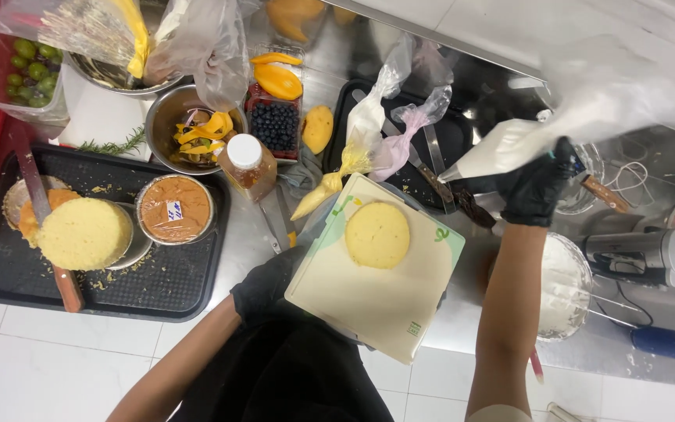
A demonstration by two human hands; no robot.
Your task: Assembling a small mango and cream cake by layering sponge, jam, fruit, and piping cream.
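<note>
While the head camera looks straight down, the right hand [539,187], in a black glove, is closed around a white piping bag [509,144] full of cream, its tip pointing left above the steel desk [462,312]. The left hand [263,289], also gloved in black, grips the near left edge of a pale square cake board [376,301], which has green printing near its corners and a small green mark at its near right corner. A round yellow sponge layer [377,234] lies on the far half of that board, well apart from the bag's tip.

Just beyond the board lie a yellow-filled piping bag [330,187] and a pink-filled one [396,148], both knotted, the pink one resting on a black tray [455,133] at the far side of the desk. At the left end, a larger black tray [119,289] carries a second sponge round [83,233], a wooden-handled knife [44,227], and a round tub of brown paste [174,208] covered with film and bearing a small white label with blue writing. Beside it stands a bottle of amber liquid [248,166] with a white cap. Farther back sit a clear punnet of blueberries [275,125], mango slices [277,76], a steel bowl of yellow peel [189,129], and a clear box of green grapes [29,70] in the far left corner. A glass bowl of white cream [564,285] sits at the near right edge.
</note>
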